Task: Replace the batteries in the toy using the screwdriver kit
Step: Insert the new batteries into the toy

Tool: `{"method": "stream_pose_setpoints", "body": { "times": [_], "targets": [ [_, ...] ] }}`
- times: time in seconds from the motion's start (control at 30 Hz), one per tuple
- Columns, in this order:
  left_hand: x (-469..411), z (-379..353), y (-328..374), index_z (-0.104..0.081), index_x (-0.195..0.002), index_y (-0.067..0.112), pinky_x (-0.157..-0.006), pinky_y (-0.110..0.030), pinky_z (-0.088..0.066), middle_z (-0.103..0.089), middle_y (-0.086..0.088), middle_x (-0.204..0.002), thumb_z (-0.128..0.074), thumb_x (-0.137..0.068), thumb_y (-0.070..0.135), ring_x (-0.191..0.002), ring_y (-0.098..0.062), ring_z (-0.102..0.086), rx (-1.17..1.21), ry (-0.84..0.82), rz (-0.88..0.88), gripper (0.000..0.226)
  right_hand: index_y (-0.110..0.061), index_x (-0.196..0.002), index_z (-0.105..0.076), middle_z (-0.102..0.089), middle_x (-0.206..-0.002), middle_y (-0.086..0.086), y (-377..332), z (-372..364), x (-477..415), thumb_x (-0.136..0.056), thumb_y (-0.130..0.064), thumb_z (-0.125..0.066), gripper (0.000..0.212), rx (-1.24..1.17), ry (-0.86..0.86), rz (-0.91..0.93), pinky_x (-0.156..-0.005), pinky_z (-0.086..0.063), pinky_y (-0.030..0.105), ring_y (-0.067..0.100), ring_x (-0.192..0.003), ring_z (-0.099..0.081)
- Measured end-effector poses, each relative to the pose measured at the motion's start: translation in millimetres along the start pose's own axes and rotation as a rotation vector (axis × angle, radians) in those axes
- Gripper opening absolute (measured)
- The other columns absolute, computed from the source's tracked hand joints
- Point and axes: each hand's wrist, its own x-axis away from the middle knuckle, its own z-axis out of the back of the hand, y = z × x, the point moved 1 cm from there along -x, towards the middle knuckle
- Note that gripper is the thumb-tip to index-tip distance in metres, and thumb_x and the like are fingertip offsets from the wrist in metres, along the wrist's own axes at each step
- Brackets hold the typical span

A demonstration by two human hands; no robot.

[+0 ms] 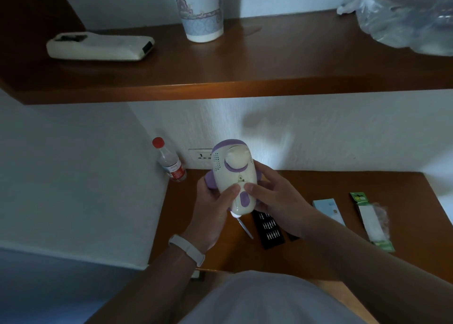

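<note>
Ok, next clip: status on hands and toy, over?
Left hand, right hand both grip toy, thumbs on its back. Bit case on desk beneath. Nothing blocking.

Cream-and-purple toy (232, 174) is upright, raised above the flat black bit tray (269, 228).

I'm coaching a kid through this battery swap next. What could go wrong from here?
The left hand and right hand hold the toy in the air with thumbs pressing its back; a slip could drop it onto the desk. The open bit tray and screwdriver lie just beneath, so a fall might scatter the bits.
</note>
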Motion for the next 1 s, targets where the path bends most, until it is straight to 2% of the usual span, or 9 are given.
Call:
{"method": "stream_pose_setpoints", "body": {
  "times": [0.1,0.23,0.4,0.6,0.7,0.8,0.83,0.9,1.0],
  "targets": [
    [-1.6,3.6,-4.3,-0.044,-0.136,0.017,-0.094,-0.047,-0.058,-0.065,-0.010,-0.130,-0.082,-0.080,0.028,-0.114,-0.024,-0.068,0.022,0.019,0.034,0.069,-0.041,-0.133,-0.054,-0.067,-0.127,0.003,0.5,0.9,-1.3,-0.092,-0.028,-0.068,0.045,0.021,-0.043,-0.021,-0.091,-0.055,0.036,0.023,-0.118,-0.063],
    [-0.9,8.0,-7.4,-0.045,-0.135,0.016,-0.093,-0.045,-0.059,-0.065,-0.011,-0.131,-0.079,-0.069,0.029,-0.114,-0.023,-0.069,0.088,0.045,0.065,0.075,-0.038,-0.136,-0.052,-0.065,-0.130,0.003,0.6,0.6,-3.7,-0.094,-0.028,-0.066,0.045,0.054,-0.080,-0.043,-0.092,-0.055,0.035,0.022,-0.120,-0.062],
    [-0.5,16.7,-6.4,-0.044,-0.140,0.010,-0.097,-0.052,-0.056,-0.063,-0.016,-0.133,-0.081,-0.076,0.015,-0.119,-0.030,-0.065,0.109,0.077,-0.024,0.074,-0.033,-0.143,-0.045,-0.063,-0.133,0.005,-0.9,-3.9,-11.0,-0.096,-0.024,-0.064,0.051,0.090,-0.154,-0.027,-0.098,-0.052,0.043,0.025,-0.123,-0.060],
    [0.7,29.1,-2.4,-0.044,-0.142,0.012,-0.093,-0.047,-0.057,-0.064,-0.012,-0.132,-0.081,-0.066,0.034,-0.119,-0.028,-0.065,0.100,0.078,-0.059,0.087,-0.035,-0.139,-0.049,-0.065,-0.130,0.005,2.0,-17.3,-21.1,-0.093,-0.026,-0.068,0.051,0.084,-0.128,-0.035,-0.094,-0.055,0.042,0.026,-0.119,-0.063],
    [-0.6,37.3,-6.7,-0.042,-0.145,0.010,-0.096,-0.053,-0.055,-0.061,-0.016,-0.136,-0.080,-0.069,0.036,-0.122,-0.033,-0.063,0.058,0.072,-0.061,0.089,-0.039,-0.132,-0.055,-0.067,-0.126,0.006,9.6,-24.9,-25.9,-0.091,-0.027,-0.071,0.046,0.077,-0.081,-0.045,-0.096,-0.052,0.055,0.031,-0.116,-0.064],
    [0.1,48.1,-20.0,-0.045,-0.142,0.014,-0.089,-0.043,-0.059,-0.066,-0.008,-0.132,-0.082,-0.068,0.041,-0.117,-0.027,-0.067,0.060,0.090,-0.005,0.087,-0.042,-0.123,-0.062,-0.069,-0.120,0.008,20.4,-29.8,-28.2,-0.087,-0.031,-0.074,0.039,0.105,-0.057,-0.046,-0.096,-0.047,0.063,0.039,-0.115,-0.062],
    [0.5,52.5,-26.1,-0.046,-0.140,0.018,-0.085,-0.037,-0.060,-0.068,-0.003,-0.129,-0.083,-0.067,0.044,-0.114,-0.023,-0.069,0.065,0.098,0.025,0.085,-0.044,-0.120,-0.062,-0.070,-0.118,0.006,25.0,-31.4,-28.3,-0.086,-0.034,-0.075,0.038,0.117,-0.042,-0.053,-0.093,-0.051,0.061,0.036,-0.113,-0.063],
    [0.6,60.2,-38.1,-0.049,-0.132,0.026,-0.079,-0.029,-0.060,-0.072,0.008,-0.120,-0.084,-0.066,0.047,-0.110,-0.017,-0.070,0.038,0.101,0.083,0.078,-0.051,-0.116,-0.061,-0.071,-0.117,-0.003,36.7,-33.7,-27.7,-0.083,-0.038,-0.076,0.038,0.124,-0.011,-0.080,-0.086,-0.059,0.044,0.023,-0.110,-0.067],
    [-0.4,71.5,-55.4,-0.049,-0.125,0.030,-0.074,-0.024,-0.059,-0.072,0.007,-0.117,-0.088,-0.070,0.043,-0.104,-0.012,-0.072,0.005,0.095,0.163,0.069,-0.057,-0.114,-0.059,-0.070,-0.117,-0.012,63.5,-34.0,-27.5,-0.082,-0.040,-0.074,0.039,0.130,0.053,-0.155,-0.080,-0.058,0.026,0.009,-0.108,-0.067]
  ]
}}
